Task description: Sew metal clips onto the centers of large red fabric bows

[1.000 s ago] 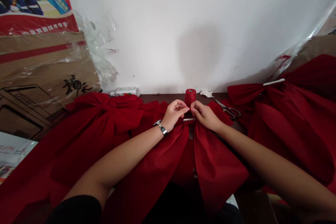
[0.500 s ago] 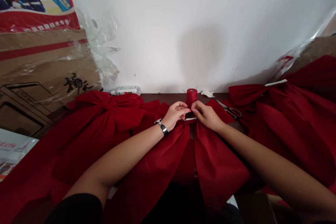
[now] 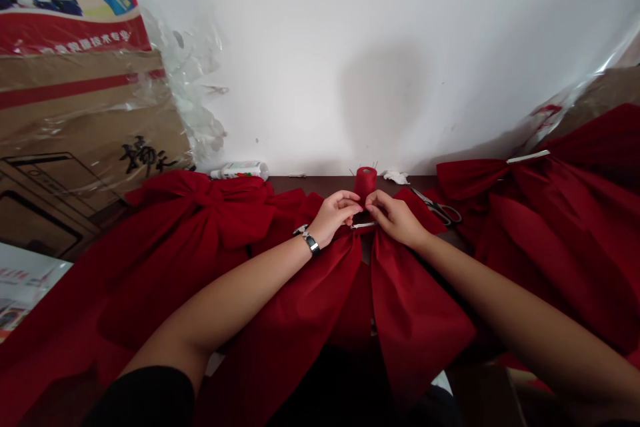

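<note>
Left hand (image 3: 336, 217) and right hand (image 3: 393, 220) barely shift

They sit slightly farther apart than a second ago, both pinched, on what is too small to tell. Seemingly the same fine step continues. Beneath, the red bow (image 3: 413, 300) lies on the near surface (image 3: 313, 185), a silver clip (image 3: 364, 225) across its middle. Just beyond, a red spool (image 3: 366, 181) crowds them; scissors (image 3: 434, 205) lie right.
</note>
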Demonstrator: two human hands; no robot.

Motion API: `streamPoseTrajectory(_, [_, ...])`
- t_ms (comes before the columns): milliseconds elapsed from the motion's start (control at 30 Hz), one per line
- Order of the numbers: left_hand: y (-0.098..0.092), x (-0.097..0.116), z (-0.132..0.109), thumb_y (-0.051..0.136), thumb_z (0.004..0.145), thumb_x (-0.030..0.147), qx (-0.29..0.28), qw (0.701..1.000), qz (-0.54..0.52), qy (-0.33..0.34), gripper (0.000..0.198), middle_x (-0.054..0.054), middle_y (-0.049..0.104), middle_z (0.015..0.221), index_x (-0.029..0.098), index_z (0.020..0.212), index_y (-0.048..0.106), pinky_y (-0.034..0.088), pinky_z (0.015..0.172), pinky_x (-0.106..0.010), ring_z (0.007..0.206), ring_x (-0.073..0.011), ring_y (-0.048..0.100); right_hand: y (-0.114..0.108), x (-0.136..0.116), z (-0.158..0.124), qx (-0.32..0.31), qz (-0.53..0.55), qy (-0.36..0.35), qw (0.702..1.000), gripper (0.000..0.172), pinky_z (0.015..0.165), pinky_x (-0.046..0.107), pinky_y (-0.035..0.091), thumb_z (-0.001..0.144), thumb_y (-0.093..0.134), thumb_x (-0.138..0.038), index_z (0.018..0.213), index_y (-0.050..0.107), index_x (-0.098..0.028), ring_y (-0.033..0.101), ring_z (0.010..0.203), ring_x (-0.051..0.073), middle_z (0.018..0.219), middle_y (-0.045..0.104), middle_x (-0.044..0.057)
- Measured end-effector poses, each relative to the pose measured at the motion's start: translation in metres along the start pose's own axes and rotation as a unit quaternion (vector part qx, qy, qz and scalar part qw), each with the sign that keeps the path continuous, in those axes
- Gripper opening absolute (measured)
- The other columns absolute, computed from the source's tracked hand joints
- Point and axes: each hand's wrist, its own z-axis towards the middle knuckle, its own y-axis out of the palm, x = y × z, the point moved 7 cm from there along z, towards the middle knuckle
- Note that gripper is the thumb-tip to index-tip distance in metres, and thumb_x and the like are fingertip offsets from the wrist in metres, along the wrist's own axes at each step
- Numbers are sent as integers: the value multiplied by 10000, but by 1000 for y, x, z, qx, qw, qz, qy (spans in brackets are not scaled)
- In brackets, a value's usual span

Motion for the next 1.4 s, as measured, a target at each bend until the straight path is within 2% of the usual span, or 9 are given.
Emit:
streamPoseTrajectory(100, [-1,17,-1,647,752,228,6,984,142,111,178,-39,656,809,147,910,635,438,593,-215,646,-90,563,-1,1,0,-1,13,6,1000,124,611,262,391,923,419,-327,876,451,-216,500,598,142,673,531,-9])
streamPoseTrajectory(267, [5,42,-11,583,785,163,15,882,380,279,146,-27,647,803,174,911,655,449,637,-235,609,-91,518,0,1,0,-5,52,8,999,132,634,268,406,932,404,-332,877,436,-216,512,606,142,666,539,-10])
streamPoseTrajectory(367, [6,47,-16,573,770,149,20,832,442,335,187,-39,615,898,170,951,616,455,628,-231,592,-81,492,2,4,0,-9,71,17,997,141,623,266,411,937,396,-345,883,427,-219,513,584,137,666,555,-12])
streamPoseTrajectory(533, [14,47,-22,564,788,217,5,744,548,383,217,-55,610,1034,202,994,629,458,635,-227,729,-114,588,3,6,1,-17,70,25,997,133,612,276,430,933,405,-351,896,426,-225,545,567,146,686,600,-1])
streamPoseTrajectory(700, [18,46,-25,583,801,256,4,751,535,386,197,-44,658,998,191,983,626,459,632,-228,736,-120,604,3,2,1,-15,66,18,998,103,626,293,447,928,411,-328,888,419,-234,582,594,165,705,619,12])
streamPoseTrajectory(900, [19,45,-22,520,883,275,15,720,566,401,171,-34,685,948,205,867,675,444,657,-227,781,-125,623,4,1,1,-21,71,23,997,113,637,292,457,930,408,-326,886,437,-227,589,610,162,714,625,14])
streamPoseTrajectory(1067, [22,41,-22,469,908,253,-22,711,572,409,242,-30,686,960,212,817,690,447,670,-220,791,-118,626,4,3,1,-19,74,24,997,99,632,286,453,921,417,-306,875,444,-223,580,601,159,677,600,1])
streamPoseTrajectory(1300, [35,32,-31,446,919,245,-96,630,610,471,241,-48,693,1055,187,853,670,473,680,-243,897,-148,647,2,5,2,1,42,13,999,56,633,269,442,890,437,-260,866,458,-215,583,653,162,719,611,15])
streamPoseTrajectory(1400, [37,31,-32,433,925,236,-105,630,605,475,237,-47,699,1047,180,887,660,481,695,-236,890,-136,651,2,4,2,9,34,7,999,54,639,263,446,884,435,-251,864,466,-211,596,673,163,715,614,12])
